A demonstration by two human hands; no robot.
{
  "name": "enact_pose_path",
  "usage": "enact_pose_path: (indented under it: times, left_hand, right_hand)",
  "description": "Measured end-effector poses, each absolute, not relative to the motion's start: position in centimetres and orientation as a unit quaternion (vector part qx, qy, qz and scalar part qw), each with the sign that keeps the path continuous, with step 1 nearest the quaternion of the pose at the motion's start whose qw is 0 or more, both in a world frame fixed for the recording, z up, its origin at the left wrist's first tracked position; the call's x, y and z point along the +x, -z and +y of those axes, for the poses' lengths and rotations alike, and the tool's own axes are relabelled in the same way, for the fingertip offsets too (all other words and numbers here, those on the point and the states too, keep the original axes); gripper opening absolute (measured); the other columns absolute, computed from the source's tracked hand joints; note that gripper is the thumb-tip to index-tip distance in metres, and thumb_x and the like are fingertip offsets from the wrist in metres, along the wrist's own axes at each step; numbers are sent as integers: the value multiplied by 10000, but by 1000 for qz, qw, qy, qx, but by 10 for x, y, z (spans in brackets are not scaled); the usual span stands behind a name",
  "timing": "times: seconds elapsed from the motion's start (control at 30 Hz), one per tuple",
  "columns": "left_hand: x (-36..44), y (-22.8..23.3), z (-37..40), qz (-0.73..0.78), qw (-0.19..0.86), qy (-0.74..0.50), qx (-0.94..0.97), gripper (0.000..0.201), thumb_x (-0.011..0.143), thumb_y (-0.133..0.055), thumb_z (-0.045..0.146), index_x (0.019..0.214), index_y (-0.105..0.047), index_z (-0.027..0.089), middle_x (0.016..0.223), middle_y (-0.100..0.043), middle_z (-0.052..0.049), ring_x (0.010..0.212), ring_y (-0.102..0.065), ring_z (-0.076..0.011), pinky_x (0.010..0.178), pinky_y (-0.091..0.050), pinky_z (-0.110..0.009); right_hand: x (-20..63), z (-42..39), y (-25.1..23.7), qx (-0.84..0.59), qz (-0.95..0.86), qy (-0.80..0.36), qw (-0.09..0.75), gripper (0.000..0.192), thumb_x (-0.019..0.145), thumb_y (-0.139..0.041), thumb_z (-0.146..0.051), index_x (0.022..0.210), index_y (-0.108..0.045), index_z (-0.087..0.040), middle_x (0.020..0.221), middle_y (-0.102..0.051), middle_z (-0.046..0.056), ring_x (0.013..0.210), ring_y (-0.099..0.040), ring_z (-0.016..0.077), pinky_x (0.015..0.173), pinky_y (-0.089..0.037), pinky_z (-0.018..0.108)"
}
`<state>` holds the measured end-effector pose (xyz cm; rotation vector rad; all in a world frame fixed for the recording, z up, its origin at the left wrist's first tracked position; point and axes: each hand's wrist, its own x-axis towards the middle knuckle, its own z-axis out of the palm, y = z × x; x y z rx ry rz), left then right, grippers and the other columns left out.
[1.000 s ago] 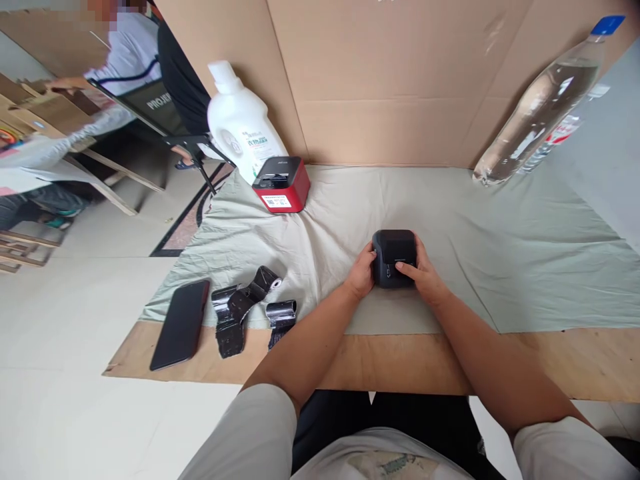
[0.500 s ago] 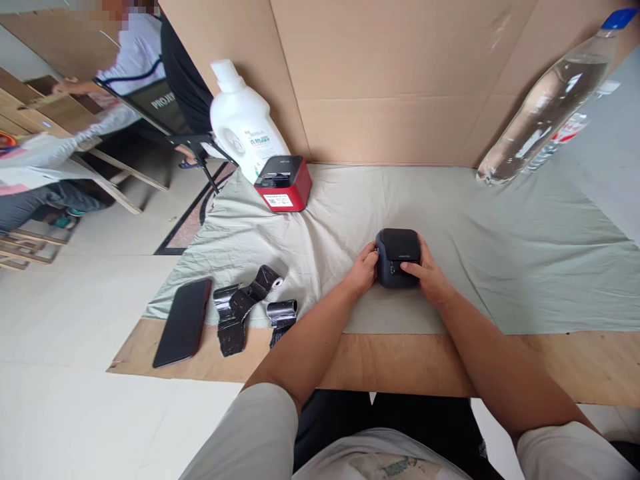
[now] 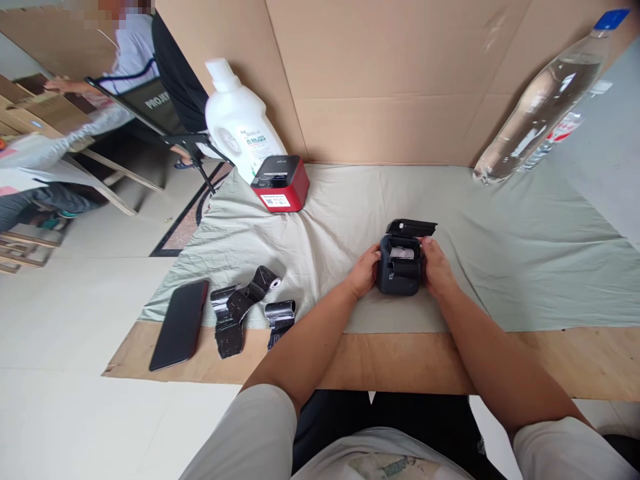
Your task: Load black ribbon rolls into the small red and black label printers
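A small black portable printer [image 3: 399, 287] sits on the cloth in front of me, its lid [image 3: 413, 228] raised at the back. Inside the bay a pale paper roll [image 3: 402, 253] shows. My left hand [image 3: 366, 270] grips the printer's left side with fingers closed against it. On the right side, my right hand [image 3: 439, 267] is closed round the edge, its thumb up by the raised lid. Fingers behind the casing are partly hidden.
Left on the table lie a phone [image 3: 180, 325], a long curled black-and-white paper roll [image 3: 233, 310] and a shorter one [image 3: 281, 312]. Behind stand a red-and-black printer [image 3: 281, 185], a white detergent bottle [image 3: 240, 120] and a large water bottle [image 3: 540, 107] by the cardboard wall [image 3: 385, 80]. A person sits far left.
The printer's lid has swung up, baring the bay and the paper roll. My right thumb has moved from the front of the printer to its upper right edge.
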<state>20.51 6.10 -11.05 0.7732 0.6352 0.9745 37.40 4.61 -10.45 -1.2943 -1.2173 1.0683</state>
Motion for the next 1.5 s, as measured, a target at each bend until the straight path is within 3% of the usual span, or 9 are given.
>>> enact_pose_path:
  times: [0.1,0.17,0.33,0.6,0.7,0.8,0.97,1.2,1.5]
  left_hand:
    - [206,110,59,318,712,-501,377,454,819,-638,587,1052,-646,197,1024,-711,-68,1082,-638,-264,979,-468,-407]
    - [206,106,57,343,652,-540,407,522,789,-673,641,1072,-632,205,1036,-692,-54,1036,-624,-224,952,-462,-360]
    - [201,93,54,399,553,-568,460,543,710,-718,700,839,-571,194,761,-577,24,742,-527,-129,734,-441,-265]
    - [190,92,66,569,443,-474,505,523,854,-636,549,538,-420,194,531,-380,56,560,-367,-102,579,-292,-263]
    - [189,92,69,598,435,-443,506,364,861,-660,448,649,-525,185,623,-500,37,617,-469,-122,628,-354,-263]
    - [191,86,64,640,337,-474,502,208,827,-706,330,871,-570,178,865,-610,-20,761,-557,-152,753,-433,-295]
    - [198,70,40,592,129,-389,694,156,880,-637,292,776,-583,189,856,-666,-52,962,-564,-233,939,-382,-419]
    - [203,59,30,542,117,-197,808,476,846,-627,628,974,-710,177,1069,-716,-103,1126,-510,-319,995,-324,-518]
    - [203,62,33,540,151,-233,795,192,964,-561,319,969,-725,218,1045,-732,-50,1098,-569,-250,969,-389,-436]
  right_hand:
    - [373,45,101,-568,-400,-467,546,535,758,-594,-776,868,-553,-254,718,-587,-16,656,-595,168,592,-512,320]
    - [371,44,96,-574,-384,-477,544,539,709,-656,-762,799,-556,-240,675,-560,-27,589,-547,135,535,-464,285]
    - [365,42,88,-588,-396,-477,520,544,711,-639,-753,664,-534,-221,600,-561,-8,525,-501,124,490,-410,278]
    - [364,39,93,-627,-510,-380,450,449,745,-614,-665,697,-565,-221,602,-539,-21,579,-478,137,574,-404,293]
    - [364,39,95,-639,-535,-352,426,453,759,-573,-670,712,-575,-220,625,-560,-7,617,-498,154,605,-412,304]
    - [363,40,96,-641,-560,-325,411,458,771,-536,-670,698,-576,-220,628,-577,5,637,-516,167,636,-422,316]
    - [364,41,98,-644,-580,-295,402,480,770,-505,-685,704,-585,-217,653,-608,25,651,-540,179,663,-433,328]
    - [368,42,97,-652,-588,-271,395,500,765,-512,-706,740,-625,-219,689,-655,39,667,-567,194,664,-457,338]
    - [371,43,100,-655,-594,-271,382,443,770,-518,-652,745,-615,-220,624,-602,14,627,-545,181,618,-423,323]
